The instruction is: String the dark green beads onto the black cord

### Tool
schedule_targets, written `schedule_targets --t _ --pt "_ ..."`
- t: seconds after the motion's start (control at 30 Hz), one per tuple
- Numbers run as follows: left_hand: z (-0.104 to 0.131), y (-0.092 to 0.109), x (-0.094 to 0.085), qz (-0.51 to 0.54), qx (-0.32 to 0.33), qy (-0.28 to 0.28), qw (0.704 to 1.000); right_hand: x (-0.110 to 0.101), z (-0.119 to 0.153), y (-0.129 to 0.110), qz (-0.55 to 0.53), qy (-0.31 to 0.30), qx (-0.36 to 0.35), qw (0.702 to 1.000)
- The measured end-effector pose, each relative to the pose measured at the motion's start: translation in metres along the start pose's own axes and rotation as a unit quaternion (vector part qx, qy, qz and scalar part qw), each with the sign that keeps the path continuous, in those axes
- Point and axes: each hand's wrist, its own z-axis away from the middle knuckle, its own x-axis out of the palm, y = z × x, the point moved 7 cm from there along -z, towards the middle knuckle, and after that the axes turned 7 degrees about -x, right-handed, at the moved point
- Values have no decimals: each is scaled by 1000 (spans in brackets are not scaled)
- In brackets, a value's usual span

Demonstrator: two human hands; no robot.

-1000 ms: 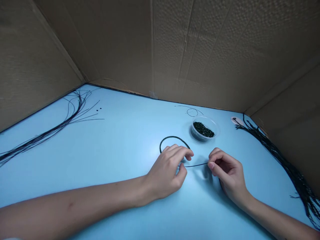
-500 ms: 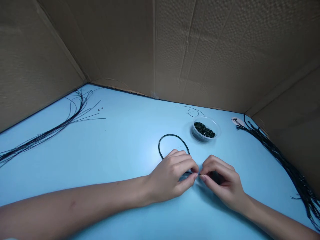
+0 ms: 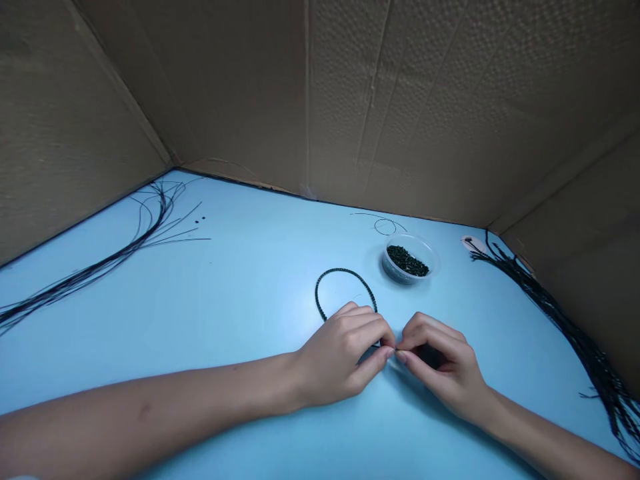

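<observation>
A loop of dark beads on a string (image 3: 345, 270) lies on the light blue table, its near side hidden behind my left hand (image 3: 347, 347). Thumb and fingertips of that hand pinch a dark cord end that seems to belong to the beaded string. My right hand (image 3: 443, 363) pinches the same thin cord just to the right, its fingertips almost touching the left ones. The exact spot between the fingertips is too small to make out. Beyond my right hand stands a clear round tub (image 3: 397, 271) holding many dark beads (image 3: 407, 260).
Loose black cords (image 3: 115, 257) stretch along the left side, near two small dark bits (image 3: 200, 220). A thin curled thread (image 3: 385, 225) lies behind the tub. Bundled beaded strands (image 3: 555, 310) and a pale tag (image 3: 473, 243) are at right. Cardboard walls (image 3: 280, 100) enclose the table.
My right hand has come slightly closer to my left, so less cord shows between the fingertips. The left hand has barely moved.
</observation>
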Motion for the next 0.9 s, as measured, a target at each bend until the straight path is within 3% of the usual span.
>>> schedule_targets --t 0.23,0.33,0.4,0.5,0.6,0.63,0.67,0.77,0.9 --pt "1 1 1 -6 1 -2 1000 -7 2 -8 39 18 -48 998" --pt "1 0 0 0 -8 0 1000 -29 -10 -12 123 21 -81 989" --pt "1 -1 0 4 -9 0 1000 -51 -27 -6 223 8 -57 973" --pt "1 0 -1 6 -7 1 1000 -85 -63 11 395 -30 3 918" --pt "1 1 -2 3 -8 5 1000 -101 -98 42 512 -158 129 834" --pt "1 1 -2 2 -8 7 1000 -100 -105 54 535 -222 178 795" --pt "1 2 -2 2 -8 8 1000 -98 -114 60 539 -251 194 780" --pt "1 2 -2 2 -7 10 1000 -86 -130 72 548 -302 226 747" --pt "2 0 -1 7 -9 11 1000 -71 -133 83 566 -349 266 698"
